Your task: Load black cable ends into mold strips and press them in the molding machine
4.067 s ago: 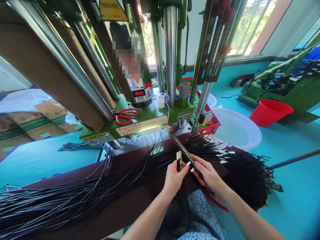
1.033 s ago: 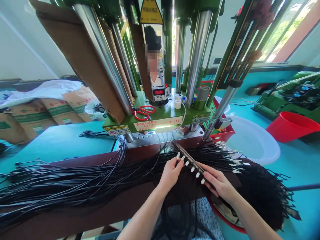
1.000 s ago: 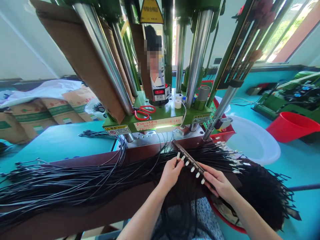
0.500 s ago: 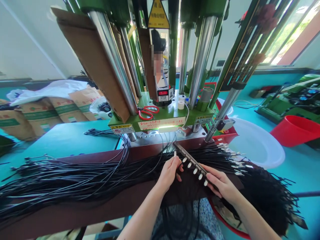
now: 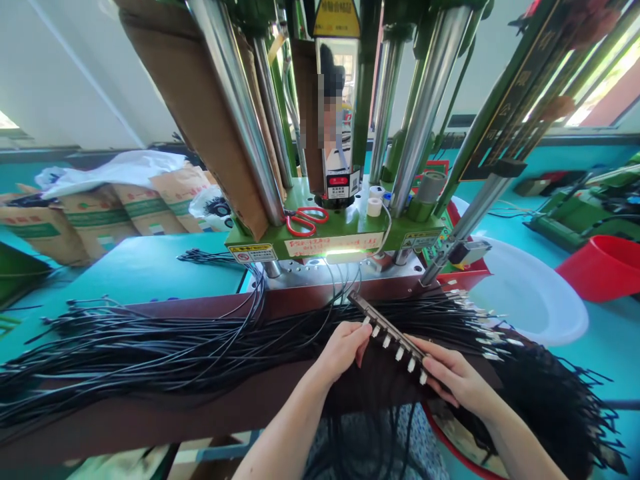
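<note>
A narrow metal bar (image 5: 387,324) is held slantwise in my right hand (image 5: 459,380), gripped at its near end. Several white cable connectors (image 5: 399,353) stick out in a row along its lower side. With thumb and forefinger, my left hand (image 5: 344,353) pinches another white connector (image 5: 367,321) against the row's far-left end. Its fingers partly hide that connector. Black cables (image 5: 385,400) hang from the row toward my lap. Behind the bar's far tip lies a thick bundle of black cables (image 5: 200,350).
Ahead stands a green press (image 5: 270,248) with steel columns and a lit strip; red-handled scissors (image 5: 307,220) rest on it. More cables with white ends (image 5: 493,343) lie to the right. Beyond are a white basin (image 5: 555,300) and a red bucket (image 5: 600,267). Paper sacks (image 5: 95,220) stand left.
My left hand has brought its white connector from just short of the bar up against it. My right hand still grips the bar. The whole view has shifted slightly.
</note>
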A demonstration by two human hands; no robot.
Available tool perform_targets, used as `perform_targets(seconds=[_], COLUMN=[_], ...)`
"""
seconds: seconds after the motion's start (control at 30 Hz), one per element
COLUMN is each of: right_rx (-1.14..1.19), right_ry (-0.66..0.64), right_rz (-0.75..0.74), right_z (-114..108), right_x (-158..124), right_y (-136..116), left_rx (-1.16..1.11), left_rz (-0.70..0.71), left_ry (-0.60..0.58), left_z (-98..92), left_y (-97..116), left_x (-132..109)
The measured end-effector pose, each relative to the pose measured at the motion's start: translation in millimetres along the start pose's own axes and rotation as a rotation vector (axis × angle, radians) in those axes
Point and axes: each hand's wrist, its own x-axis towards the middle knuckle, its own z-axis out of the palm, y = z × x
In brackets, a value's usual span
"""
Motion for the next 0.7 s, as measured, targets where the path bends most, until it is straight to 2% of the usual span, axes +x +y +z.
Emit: perform_targets(seconds=[0.23,0.37,0.43,0.5,0.57,0.7], right_rx=[-0.078,-0.075,-0.053,-0.048,-0.092,-0.299], right_ry=[-0.052,0.017,0.084,0.140,0.144,0.046], right_rz=[-0.034,0.012,0.048,0.095,0.135,0.161], right_z=[0,0,-5,-17,-35,-75], right_x=[-2,-2,-3,-5,-4,12], right_y=[5,6,4,-1,-8,-33], left_rx=[0.053,0.141,0.180,0.200,0.236,0.291], left_rz=[0.014,0.024,0.076,0.162,0.229,0.260], left_ry=[-0.008,0.036,0.086,0.133,0.139,0.110], left_z=[-2.1,2.1,3.6,2.9,-0.5,-12.9], left_y=[-1,-4,-3,1,6,12], left_x=[2,6,4,-3,-14,-33])
